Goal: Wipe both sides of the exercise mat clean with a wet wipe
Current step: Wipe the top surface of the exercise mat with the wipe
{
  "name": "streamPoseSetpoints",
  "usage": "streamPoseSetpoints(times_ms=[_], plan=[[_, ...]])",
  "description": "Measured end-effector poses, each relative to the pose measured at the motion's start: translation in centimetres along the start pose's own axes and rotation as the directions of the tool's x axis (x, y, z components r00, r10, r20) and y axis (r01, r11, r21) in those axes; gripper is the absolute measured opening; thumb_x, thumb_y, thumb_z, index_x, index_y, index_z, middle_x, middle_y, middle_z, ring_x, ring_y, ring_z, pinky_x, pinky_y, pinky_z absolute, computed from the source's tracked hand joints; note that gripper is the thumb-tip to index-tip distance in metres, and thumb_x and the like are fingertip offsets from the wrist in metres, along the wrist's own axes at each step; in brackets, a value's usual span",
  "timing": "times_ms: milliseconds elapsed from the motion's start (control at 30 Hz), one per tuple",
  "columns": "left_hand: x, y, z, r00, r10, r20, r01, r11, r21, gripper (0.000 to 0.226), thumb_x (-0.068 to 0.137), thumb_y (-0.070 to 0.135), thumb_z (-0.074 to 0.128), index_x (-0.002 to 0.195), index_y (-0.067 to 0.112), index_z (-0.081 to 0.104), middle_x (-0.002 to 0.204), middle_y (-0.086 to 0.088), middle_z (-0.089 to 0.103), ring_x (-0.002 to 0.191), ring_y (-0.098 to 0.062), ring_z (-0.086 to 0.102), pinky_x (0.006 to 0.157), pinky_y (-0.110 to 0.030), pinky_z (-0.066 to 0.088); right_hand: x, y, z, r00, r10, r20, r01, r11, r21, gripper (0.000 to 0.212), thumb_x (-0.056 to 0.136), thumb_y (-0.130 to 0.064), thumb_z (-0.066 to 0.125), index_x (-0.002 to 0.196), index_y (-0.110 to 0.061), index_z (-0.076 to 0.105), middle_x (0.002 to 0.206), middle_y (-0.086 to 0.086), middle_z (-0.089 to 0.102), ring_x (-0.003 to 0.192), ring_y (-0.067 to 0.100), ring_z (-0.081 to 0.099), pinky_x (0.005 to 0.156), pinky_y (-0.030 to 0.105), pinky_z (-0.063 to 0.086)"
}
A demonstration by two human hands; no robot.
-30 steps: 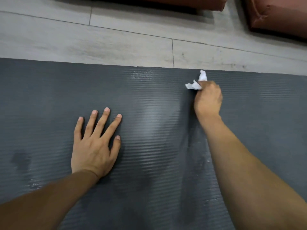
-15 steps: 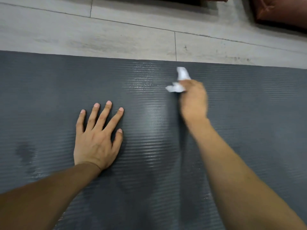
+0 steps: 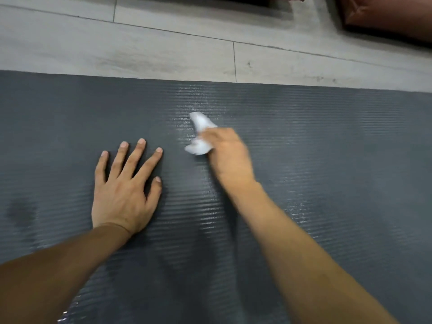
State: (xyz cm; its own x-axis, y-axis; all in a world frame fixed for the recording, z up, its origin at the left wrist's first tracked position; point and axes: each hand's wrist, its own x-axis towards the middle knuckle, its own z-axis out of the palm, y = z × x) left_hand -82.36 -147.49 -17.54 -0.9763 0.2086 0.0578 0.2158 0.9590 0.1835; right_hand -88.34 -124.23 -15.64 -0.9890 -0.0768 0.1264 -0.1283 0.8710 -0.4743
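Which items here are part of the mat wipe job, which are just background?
In the job:
- exercise mat, dark grey, ribbed
- wet wipe, bunched
- right hand, gripping the wipe
- left hand, flat on the mat

Just lying about:
- reddish-brown cushions at the far edge
- grey floor

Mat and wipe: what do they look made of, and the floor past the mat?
Exercise mat: dark grey foam or rubber by the look, finely ribbed, matte, glossy where damp. Wet wipe, gripped in the right hand: thin white nonwoven or tissue, crumpled. Floor: pale grey planks with grain, likely laminate or vinyl.
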Motion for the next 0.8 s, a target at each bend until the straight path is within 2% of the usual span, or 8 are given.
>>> streamPoseSetpoints(times_ms=[67, 133, 200, 400, 500, 600, 700, 800], plan=[[0.0, 0.1, 0.0, 1.000, -0.005, 0.011, 0.005, 1.000, -0.007, 0.059, 0.100, 0.044, 0.035, 0.157, 0.030, 0.040, 0.166, -0.007, 0.034, 0.154, -0.035, 0.027, 0.125, -0.059, 0.014, -1.1, 6.5, -3.3, 0.951, 0.264, -0.164, -0.278, 0.958, -0.071, 0.037, 0.086, -0.003, 0.047, 0.111, -0.016, 0.072, 0.113, 0.004, 0.067, 0.109, 0.023, 0.057, 0.092, 0.027, 0.044], [0.0, 0.0, 0.1, 1.000, -0.016, 0.012, 0.016, 1.000, -0.001, 0.059, 0.101, 0.044, 0.034, 0.157, 0.030, 0.040, 0.166, -0.006, 0.034, 0.154, -0.035, 0.027, 0.125, -0.059, 0.014, -2.6, 10.3, -5.4, 0.840, 0.391, -0.377, -0.429, 0.903, -0.019, 0.039, 0.084, 0.000, 0.047, 0.111, -0.016, 0.071, 0.108, 0.003, 0.067, 0.102, 0.026, 0.058, 0.086, 0.015, 0.039], [-0.1, 0.0, 0.2, 1.000, -0.015, 0.010, 0.015, 1.000, 0.008, 0.058, 0.101, 0.044, 0.034, 0.157, 0.031, 0.040, 0.165, -0.006, 0.035, 0.154, -0.035, 0.028, 0.125, -0.058, 0.014, -3.5, 11.9, -4.9, 0.817, 0.386, -0.428, -0.420, 0.907, 0.017, 0.041, 0.083, 0.003, 0.050, 0.112, -0.018, 0.070, 0.109, 0.001, 0.066, 0.100, 0.024, 0.056, 0.084, 0.008, 0.030], [-1.1, 1.1, -0.2, 0.997, -0.072, -0.015, 0.073, 0.996, 0.047, 0.056, 0.104, 0.039, 0.035, 0.157, 0.026, 0.041, 0.164, -0.015, 0.034, 0.150, -0.040, 0.032, 0.125, -0.057, 0.017, -3.1, 12.5, -4.1, 0.791, 0.315, -0.524, -0.328, 0.942, 0.071, 0.038, 0.083, -0.004, 0.050, 0.117, -0.012, 0.063, 0.113, 0.009, 0.060, 0.102, 0.027, 0.057, 0.089, 0.027, 0.040], [-7.7, 4.0, -1.1, 0.994, -0.106, -0.001, 0.106, 0.994, 0.004, 0.060, 0.102, 0.036, 0.038, 0.159, 0.018, 0.036, 0.166, -0.015, 0.031, 0.151, -0.039, 0.031, 0.125, -0.056, 0.020, -3.3, 12.1, -4.3, 0.796, 0.300, -0.526, -0.312, 0.948, 0.067, 0.027, 0.083, -0.008, 0.053, 0.108, -0.009, 0.062, 0.111, 0.011, 0.058, 0.100, 0.029, 0.056, 0.088, 0.033, 0.042], [-16.9, 7.8, -1.4, 0.984, -0.143, 0.106, 0.147, 0.989, -0.028, 0.066, 0.098, 0.039, 0.038, 0.161, 0.017, 0.033, 0.170, -0.009, 0.023, 0.156, -0.033, 0.022, 0.125, -0.057, 0.020, -3.3, 12.0, -4.5, 0.821, 0.275, -0.500, -0.315, 0.949, 0.004, 0.021, 0.085, -0.012, 0.052, 0.101, -0.009, 0.065, 0.104, 0.011, 0.062, 0.092, 0.032, 0.054, 0.085, 0.034, 0.040], [-20.0, 8.6, -0.9, 0.970, -0.178, 0.168, 0.174, 0.984, 0.036, 0.072, 0.096, 0.044, 0.036, 0.163, 0.020, 0.025, 0.172, -0.006, 0.015, 0.159, -0.031, 0.014, 0.125, -0.058, 0.018, -3.4, 12.1, -4.4, 0.842, 0.262, -0.472, -0.312, 0.950, -0.030, 0.025, 0.088, -0.018, 0.048, 0.102, -0.009, 0.067, 0.101, 0.011, 0.063, 0.090, 0.033, 0.052, 0.085, 0.036, 0.039], [-19.1, 8.4, -0.4, 0.969, -0.180, 0.171, 0.175, 0.984, 0.044, 0.075, 0.094, 0.045, 0.037, 0.164, 0.022, 0.024, 0.172, -0.006, 0.015, 0.159, -0.031, 0.014, 0.125, -0.059, 0.018, -3.2, 12.2, -4.2, 0.858, 0.275, -0.434, -0.323, 0.945, -0.040, 0.041, 0.097, -0.037, 0.035, 0.107, -0.011, 0.066, 0.109, 0.010, 0.065, 0.102, 0.030, 0.053, 0.094, 0.036, 0.040]])
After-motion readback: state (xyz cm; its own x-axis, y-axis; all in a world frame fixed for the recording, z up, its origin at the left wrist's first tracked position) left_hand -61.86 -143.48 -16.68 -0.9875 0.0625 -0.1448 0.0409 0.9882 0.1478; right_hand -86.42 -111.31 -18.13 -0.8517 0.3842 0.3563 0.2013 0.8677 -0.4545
